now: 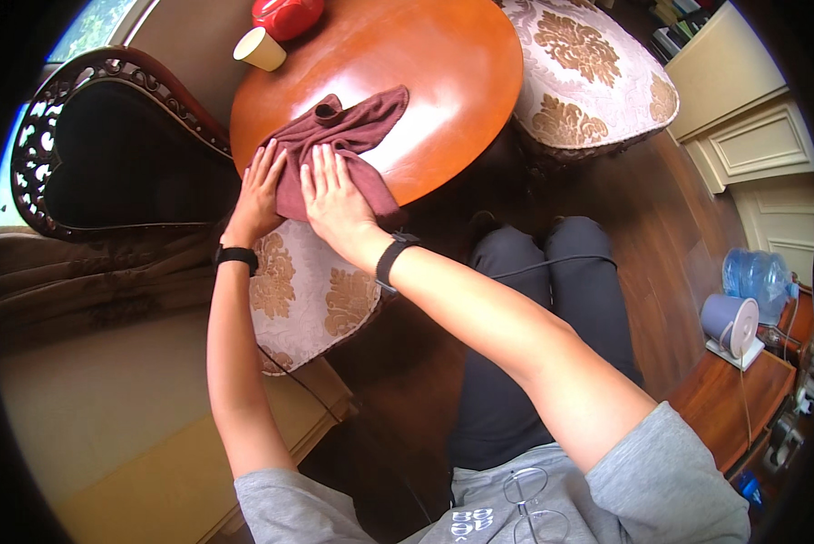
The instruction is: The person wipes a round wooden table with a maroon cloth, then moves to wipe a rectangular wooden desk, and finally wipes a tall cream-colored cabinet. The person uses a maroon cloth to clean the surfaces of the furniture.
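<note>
A dark maroon cloth point(362, 136) lies bunched and creased on the glossy round wooden table point(461, 61), near its left front edge. My right hand point(333, 194) presses flat on the cloth with the fingers stretched forward. At the cloth's left edge, my left hand point(260, 194) rests with its fingertips on the fabric and its palm by the table's rim. Neither hand closes around the cloth. Beyond them on the tabletop, a pale paper cup point(260, 51) stands beside a shiny red container point(290, 17).
Patterned upholstered chair seats point(583, 75) flank the table, and a carved dark chair back point(135, 149) rises at the left. To the right stand cream cabinets point(757, 146), a blue water bottle point(757, 279) and a lidded bucket point(728, 323) by a wooden stand point(733, 394).
</note>
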`<state>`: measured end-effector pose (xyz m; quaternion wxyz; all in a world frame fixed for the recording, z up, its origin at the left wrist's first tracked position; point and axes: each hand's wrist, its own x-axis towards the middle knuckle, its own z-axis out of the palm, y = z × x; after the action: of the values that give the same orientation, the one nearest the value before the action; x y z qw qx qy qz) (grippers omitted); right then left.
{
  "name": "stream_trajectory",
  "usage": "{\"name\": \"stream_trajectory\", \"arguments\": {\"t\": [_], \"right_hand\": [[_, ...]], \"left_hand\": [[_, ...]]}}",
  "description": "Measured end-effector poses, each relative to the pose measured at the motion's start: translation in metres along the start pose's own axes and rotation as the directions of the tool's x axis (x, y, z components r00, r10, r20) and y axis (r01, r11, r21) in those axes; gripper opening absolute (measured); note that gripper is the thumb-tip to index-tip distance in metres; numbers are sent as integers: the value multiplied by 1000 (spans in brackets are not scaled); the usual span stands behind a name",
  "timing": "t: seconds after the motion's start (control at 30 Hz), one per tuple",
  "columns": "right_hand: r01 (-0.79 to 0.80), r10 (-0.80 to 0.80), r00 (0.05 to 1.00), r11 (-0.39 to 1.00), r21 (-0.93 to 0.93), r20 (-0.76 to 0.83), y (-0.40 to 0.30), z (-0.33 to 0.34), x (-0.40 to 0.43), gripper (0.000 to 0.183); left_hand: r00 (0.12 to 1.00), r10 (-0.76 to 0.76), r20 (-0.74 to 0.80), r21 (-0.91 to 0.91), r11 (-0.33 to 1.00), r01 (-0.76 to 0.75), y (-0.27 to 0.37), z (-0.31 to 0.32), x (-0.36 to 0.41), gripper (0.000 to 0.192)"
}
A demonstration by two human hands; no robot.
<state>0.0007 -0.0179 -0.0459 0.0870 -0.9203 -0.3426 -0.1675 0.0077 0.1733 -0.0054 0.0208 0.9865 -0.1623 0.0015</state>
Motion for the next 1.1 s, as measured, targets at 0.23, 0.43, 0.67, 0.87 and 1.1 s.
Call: {"name": "stream_trajectory", "arguments": {"t": [0.23, 0.43, 0.67, 0.87, 1.1], "right_hand": [[-11, 12, 1000, 999, -36, 22, -17, 5, 15, 53], [-15, 15, 1000, 1000, 14, -2, -12, 11, 12, 55], [156, -147, 985, 983, 101, -88, 14, 7, -3, 52], [327, -262, 927, 915, 234, -270, 71, 6, -27, 47], [630, -577, 774, 743, 226, -261, 161, -16, -41, 61]], "left_hand": [[998, -4, -64, 44, 999, 7, -17, 3, 1, 79], [985, -99, -142, 158, 980, 121, 11, 18, 1, 63], [965, -228, -133, 291, 921, 258, 45, 22, -11, 67], [977, -194, -87, 317, 925, 211, 100, 19, -1, 78], [999, -36, -13, 381, 924, 39, 145, 16, 17, 75]]}}
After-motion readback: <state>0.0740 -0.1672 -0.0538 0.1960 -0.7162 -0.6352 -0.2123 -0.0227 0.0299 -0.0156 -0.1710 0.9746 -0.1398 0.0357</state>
